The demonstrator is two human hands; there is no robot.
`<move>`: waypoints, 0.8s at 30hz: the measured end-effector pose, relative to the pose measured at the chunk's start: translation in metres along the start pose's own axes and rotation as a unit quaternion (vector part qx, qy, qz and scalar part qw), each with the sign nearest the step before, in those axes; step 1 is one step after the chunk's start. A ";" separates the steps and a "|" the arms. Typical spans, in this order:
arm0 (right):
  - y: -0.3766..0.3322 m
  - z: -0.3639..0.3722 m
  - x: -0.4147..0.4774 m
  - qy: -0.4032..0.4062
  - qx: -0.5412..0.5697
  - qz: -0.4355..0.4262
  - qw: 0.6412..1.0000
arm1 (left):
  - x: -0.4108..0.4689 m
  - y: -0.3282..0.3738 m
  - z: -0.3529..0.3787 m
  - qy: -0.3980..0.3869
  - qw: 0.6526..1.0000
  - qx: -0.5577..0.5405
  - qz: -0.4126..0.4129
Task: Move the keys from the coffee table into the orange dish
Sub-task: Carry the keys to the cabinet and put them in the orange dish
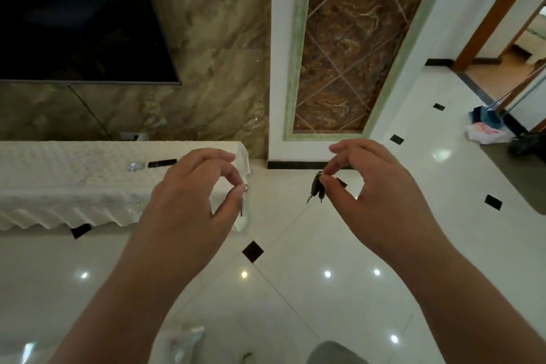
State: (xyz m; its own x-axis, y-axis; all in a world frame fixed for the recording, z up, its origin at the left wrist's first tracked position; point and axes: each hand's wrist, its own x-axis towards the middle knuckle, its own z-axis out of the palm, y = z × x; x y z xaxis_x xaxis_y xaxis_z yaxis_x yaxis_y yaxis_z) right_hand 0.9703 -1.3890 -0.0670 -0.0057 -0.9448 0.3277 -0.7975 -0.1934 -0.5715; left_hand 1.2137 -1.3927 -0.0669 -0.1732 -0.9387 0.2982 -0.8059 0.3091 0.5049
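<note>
Both raised: left hand (195, 195) pinches key ring (244, 187); right hand (369, 183) pinches black keys (316, 190).

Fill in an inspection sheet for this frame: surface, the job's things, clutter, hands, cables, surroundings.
Surface: white tiled floor with small black diamond insets, glossy with light reflections; no coffee table identifiable.
Job's things: single silver key hanging from its ring; black-headed key bunch hanging; orange dish not seen.
Clutter: dark slim object and small clear item on the white-covered cabinet; broom and dustpan with a plastic bag on the floor, far right.
Hands: left hand pinches the silver key's ring; right hand pinches the bunch.
Cables: thin dark cable running down from the TV.
Surroundings: marble wall panels, open doorway at right.
</note>
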 end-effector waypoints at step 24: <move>-0.019 0.177 0.332 -0.262 0.056 -0.335 0.903 | 0.171 -0.071 0.028 0.181 0.929 0.068 -0.317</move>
State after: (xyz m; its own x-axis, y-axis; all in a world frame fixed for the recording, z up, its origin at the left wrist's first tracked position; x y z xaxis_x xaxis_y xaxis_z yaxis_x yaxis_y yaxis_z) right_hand 1.0900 -1.7459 -0.0802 0.7657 -0.5951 0.2441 -0.4492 -0.7664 -0.4592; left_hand 1.2258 -1.5793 -0.0751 0.5424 -0.8046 0.2418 -0.7490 -0.3327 0.5729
